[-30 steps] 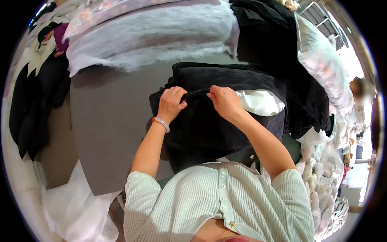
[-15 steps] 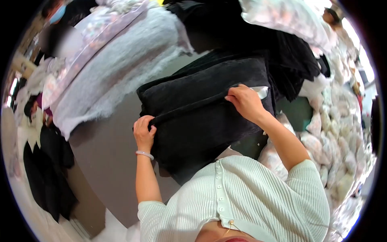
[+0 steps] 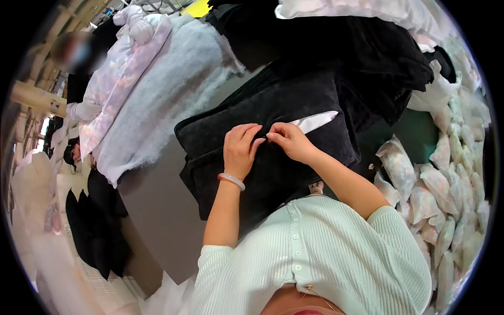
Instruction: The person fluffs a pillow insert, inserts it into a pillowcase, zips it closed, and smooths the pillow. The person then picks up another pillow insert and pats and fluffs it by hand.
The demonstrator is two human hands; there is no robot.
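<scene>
Left hand (image 3: 241,149) and right hand (image 3: 293,143) pinch the cover (image 3: 278,170) — I'd judge its slit partly closed, white insert (image 3: 316,122) showing beyond.

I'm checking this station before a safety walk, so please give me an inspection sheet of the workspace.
Surface: grey tabletop, partly covered by fabric.
Job's things: black fabric cover lying on the table; white inner material shows through a slit in it.
Clutter: white batting on the far left of the cover; black fabric heap beyond it.
Hands: right hand has its fingertips pinched together at the cover's seam; left hand is close beside it, grip unclear.
Cables: nothing seen on the table.
Surroundings: stuffed bags piled at the right; another person in dark clothing at the upper left.
</scene>
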